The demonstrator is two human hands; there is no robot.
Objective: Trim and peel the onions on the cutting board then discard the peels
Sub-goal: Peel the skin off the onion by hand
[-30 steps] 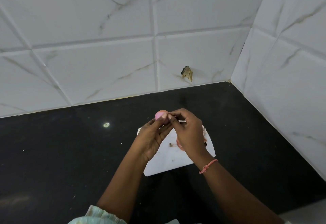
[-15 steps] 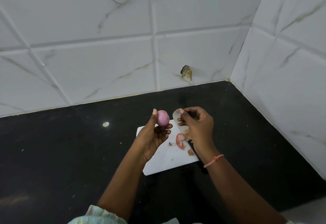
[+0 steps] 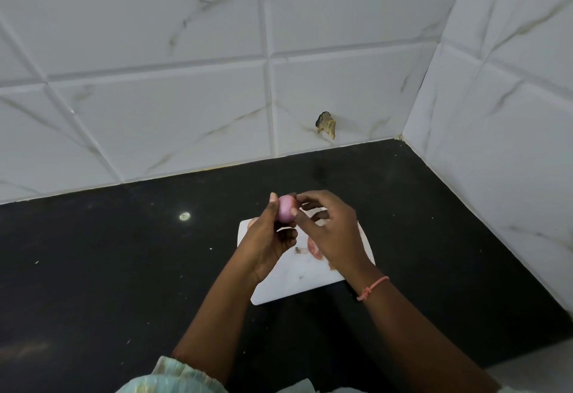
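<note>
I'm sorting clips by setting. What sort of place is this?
Most likely a home kitchen corner: a black stone countertop against white marble-look wall tiles, with a white cutting board where the left hand holds a peeled onion.

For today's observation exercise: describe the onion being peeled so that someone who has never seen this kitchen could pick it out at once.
Start at the black countertop below the white marble-look tiles, and find the white cutting board near its middle. Above the board, the left hand holds a small onion. It is smooth, round and pale pink, unlike the flat reddish peel scraps lying on the board.
</note>
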